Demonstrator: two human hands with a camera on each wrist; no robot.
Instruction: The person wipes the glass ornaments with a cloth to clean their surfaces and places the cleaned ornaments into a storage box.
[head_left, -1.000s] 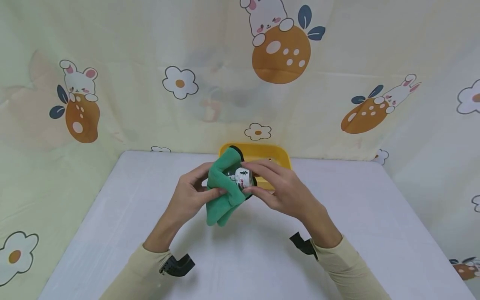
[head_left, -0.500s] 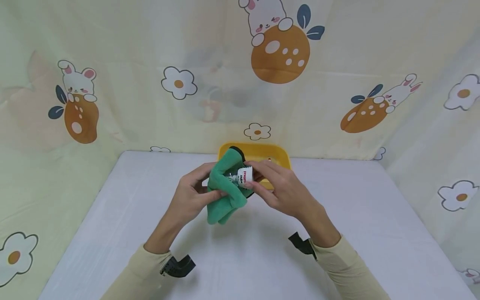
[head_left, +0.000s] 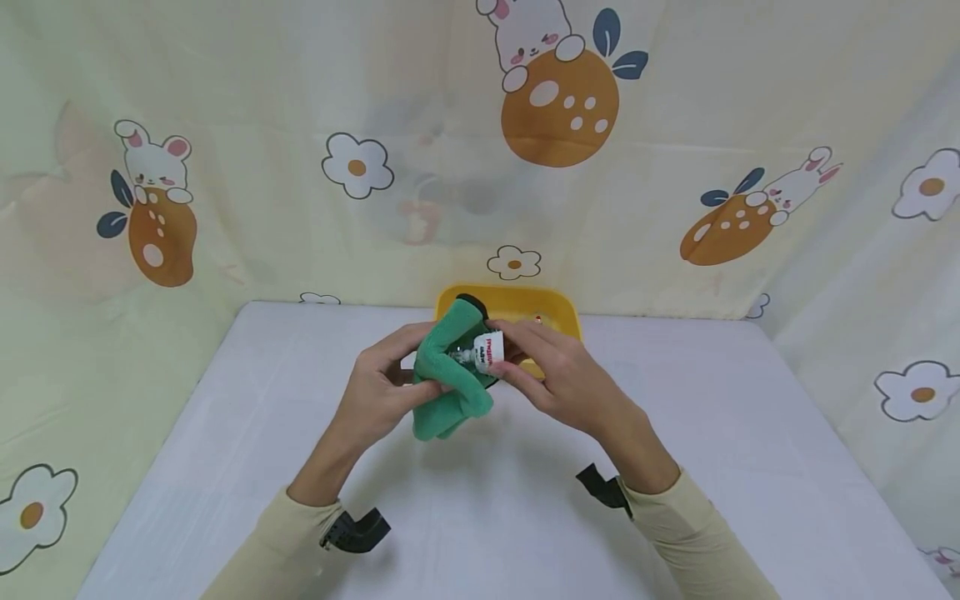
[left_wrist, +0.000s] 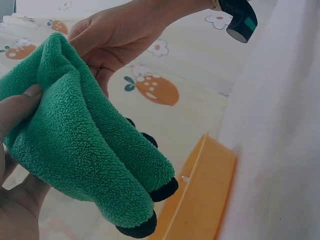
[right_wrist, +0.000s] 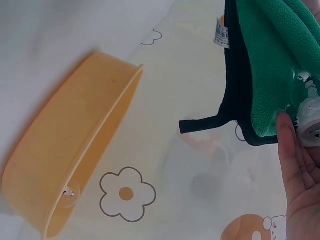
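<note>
A green terry cloth (head_left: 442, 412) with black edging is folded around a small clear globe, which has a white printed base (head_left: 489, 352). My left hand (head_left: 381, 392) grips the cloth from the left, its thumb pressing on the near fold. From the right, my right hand (head_left: 573, 375) pinches the white base between thumb and fingers. In the right wrist view, part of the clear globe (right_wrist: 295, 90) shows against the green cloth (right_wrist: 270, 60). Cloth hides the rest of it. The left wrist view shows the cloth's outer side (left_wrist: 75, 130) under my left thumb.
Behind the hands, a yellow tray (head_left: 562, 310) stands at the table's back edge. A small clear ball (right_wrist: 69, 192) with something white and red inside lies in it. A patterned curtain (head_left: 420, 167) hangs behind the white table (head_left: 675, 433).
The white base has turned in my right fingers, so its printing shows differently. The cloth's lower end has risen slightly. Both arms stay nearly where they were.
</note>
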